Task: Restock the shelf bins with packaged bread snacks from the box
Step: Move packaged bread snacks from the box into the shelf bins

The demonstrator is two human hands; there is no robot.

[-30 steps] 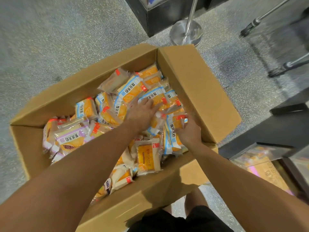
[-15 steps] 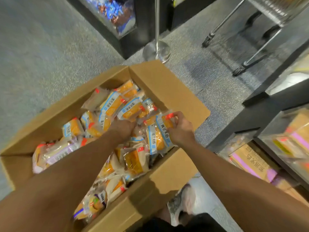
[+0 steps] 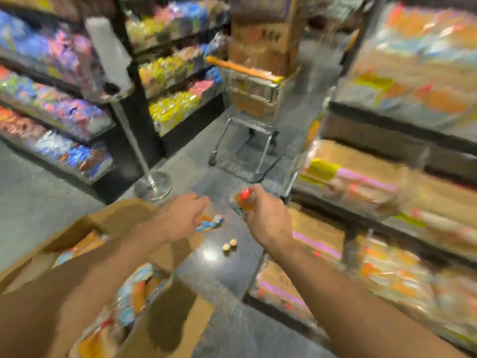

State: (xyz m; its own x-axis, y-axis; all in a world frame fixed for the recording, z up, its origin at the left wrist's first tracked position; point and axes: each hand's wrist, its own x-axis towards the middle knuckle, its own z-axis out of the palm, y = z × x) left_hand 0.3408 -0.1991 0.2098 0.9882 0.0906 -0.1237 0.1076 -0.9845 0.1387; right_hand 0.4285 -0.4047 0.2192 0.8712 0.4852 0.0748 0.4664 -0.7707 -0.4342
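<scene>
The view is heavily blurred by motion. The open cardboard box [image 3: 121, 218] sits low on the left, with several orange and blue bread snack packets [image 3: 136, 293] in it. My left hand [image 3: 180, 218] is raised above the box's far corner and grips a blue and orange packet [image 3: 210, 223]. My right hand [image 3: 268, 215] is to its right, over the floor, closed around an orange packet with a red tab [image 3: 241, 201]. Shelf bins [image 3: 366, 192] with packaged bread fill the right side.
A metal shopping cart [image 3: 247, 120] with an orange handle stands ahead in the aisle. A chrome post on a round base [image 3: 152, 184] stands beside the box. Snack shelves [image 3: 59, 109] line the left. Two small round things [image 3: 229, 244] lie on the floor.
Both hands have lifted out of the box, each with a packet. The view has swung up from the box toward the aisle and the shelves on the right.
</scene>
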